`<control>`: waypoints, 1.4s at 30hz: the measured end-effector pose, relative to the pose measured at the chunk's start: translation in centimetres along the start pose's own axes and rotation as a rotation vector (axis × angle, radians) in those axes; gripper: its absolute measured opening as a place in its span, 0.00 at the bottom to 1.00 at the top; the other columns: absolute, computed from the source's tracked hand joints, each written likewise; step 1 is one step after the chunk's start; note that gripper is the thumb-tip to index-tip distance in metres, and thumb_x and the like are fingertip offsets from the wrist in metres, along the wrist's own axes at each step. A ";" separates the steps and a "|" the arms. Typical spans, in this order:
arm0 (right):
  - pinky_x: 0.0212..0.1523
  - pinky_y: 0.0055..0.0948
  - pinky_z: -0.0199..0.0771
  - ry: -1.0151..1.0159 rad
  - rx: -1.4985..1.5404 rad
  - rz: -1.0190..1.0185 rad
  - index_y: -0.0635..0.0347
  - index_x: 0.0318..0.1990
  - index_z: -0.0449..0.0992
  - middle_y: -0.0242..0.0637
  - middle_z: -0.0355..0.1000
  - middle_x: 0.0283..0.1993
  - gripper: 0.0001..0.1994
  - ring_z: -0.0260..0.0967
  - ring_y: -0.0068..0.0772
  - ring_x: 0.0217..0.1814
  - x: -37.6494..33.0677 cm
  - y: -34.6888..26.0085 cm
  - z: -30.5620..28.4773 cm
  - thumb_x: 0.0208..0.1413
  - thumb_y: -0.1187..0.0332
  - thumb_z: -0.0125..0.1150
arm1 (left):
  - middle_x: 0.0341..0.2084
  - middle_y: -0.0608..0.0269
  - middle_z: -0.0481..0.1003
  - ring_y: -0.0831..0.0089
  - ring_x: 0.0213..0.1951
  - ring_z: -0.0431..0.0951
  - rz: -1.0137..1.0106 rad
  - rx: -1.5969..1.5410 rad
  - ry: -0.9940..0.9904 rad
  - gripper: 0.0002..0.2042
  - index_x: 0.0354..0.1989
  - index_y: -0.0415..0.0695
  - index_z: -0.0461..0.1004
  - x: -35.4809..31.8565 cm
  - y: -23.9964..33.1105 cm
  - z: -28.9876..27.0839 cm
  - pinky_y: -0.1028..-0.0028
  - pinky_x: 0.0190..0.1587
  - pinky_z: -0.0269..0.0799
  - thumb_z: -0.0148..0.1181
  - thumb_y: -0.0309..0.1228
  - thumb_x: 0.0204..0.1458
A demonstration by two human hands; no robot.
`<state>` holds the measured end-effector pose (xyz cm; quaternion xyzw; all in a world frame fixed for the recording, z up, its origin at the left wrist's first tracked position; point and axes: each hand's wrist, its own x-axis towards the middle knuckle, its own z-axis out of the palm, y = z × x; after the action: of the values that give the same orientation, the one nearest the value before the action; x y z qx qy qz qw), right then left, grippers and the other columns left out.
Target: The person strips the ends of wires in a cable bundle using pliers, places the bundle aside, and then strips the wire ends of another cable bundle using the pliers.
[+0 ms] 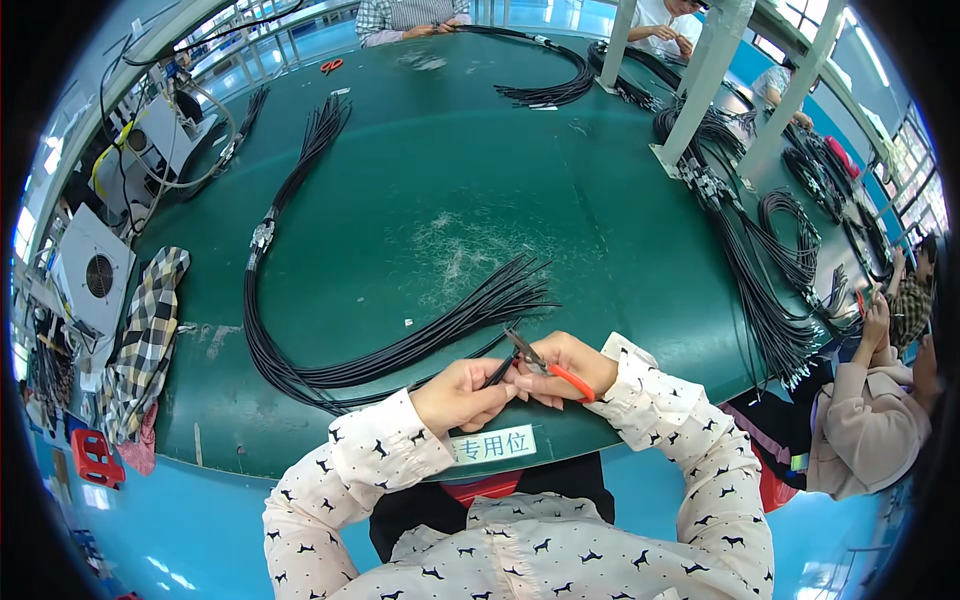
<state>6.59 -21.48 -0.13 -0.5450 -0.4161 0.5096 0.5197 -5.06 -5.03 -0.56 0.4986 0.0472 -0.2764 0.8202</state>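
A wide dark-green work table fills the middle of the frame. At its far edge, top centre-left, lie small orange-handled scissors. A black-and-white checked cloth hangs over the left edge, above a red plastic stool at lower left. A grey box with a round fan grille stands at the left. Two pale metal posts rise at upper right.

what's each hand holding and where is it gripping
The right hand holds small orange-handled cutting pliers by the handles. The left hand pinches the end of a thin black cable near the plier tips.
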 end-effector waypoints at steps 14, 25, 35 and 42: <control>0.16 0.17 0.63 -0.126 0.086 0.044 0.64 0.24 0.66 0.31 0.63 0.18 0.09 0.63 0.19 0.17 -0.2 0.1 0.2 0.53 0.69 0.50 | 0.11 0.78 0.55 0.89 0.12 0.49 -0.051 0.009 -0.006 0.08 0.39 0.39 0.68 -0.6 0.0 0.2 0.84 0.13 0.42 0.48 0.29 0.54; 0.17 0.19 0.63 -0.057 0.132 0.035 0.63 0.21 0.65 0.33 0.64 0.18 0.11 0.64 0.22 0.16 -0.9 0.5 1.0 0.53 0.69 0.49 | 0.09 0.78 0.56 0.90 0.09 0.50 -0.081 -0.053 -0.005 0.08 0.37 0.40 0.69 -0.9 -0.4 0.5 0.83 0.11 0.42 0.49 0.29 0.53; 0.18 0.17 0.65 -0.008 0.164 -0.047 0.65 0.25 0.65 0.34 0.64 0.20 0.09 0.64 0.20 0.19 -0.9 1.4 0.8 0.53 0.69 0.51 | 0.08 0.77 0.58 0.90 0.09 0.51 -0.044 -0.030 0.070 0.09 0.39 0.41 0.70 -0.9 -0.4 0.7 0.83 0.11 0.42 0.51 0.30 0.52; 0.17 0.17 0.64 0.004 0.153 -0.094 0.63 0.24 0.65 0.34 0.64 0.18 0.09 0.63 0.20 0.17 -1.1 1.5 0.8 0.53 0.69 0.50 | 0.08 0.77 0.54 0.89 0.10 0.50 -0.092 0.035 0.112 0.11 0.41 0.39 0.69 -1.0 0.2 1.4 0.84 0.12 0.43 0.48 0.32 0.54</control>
<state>5.52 -22.65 -1.46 -0.4848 -0.4001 0.5138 0.5838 -6.11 -5.73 0.67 0.5247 0.1110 -0.2862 0.7940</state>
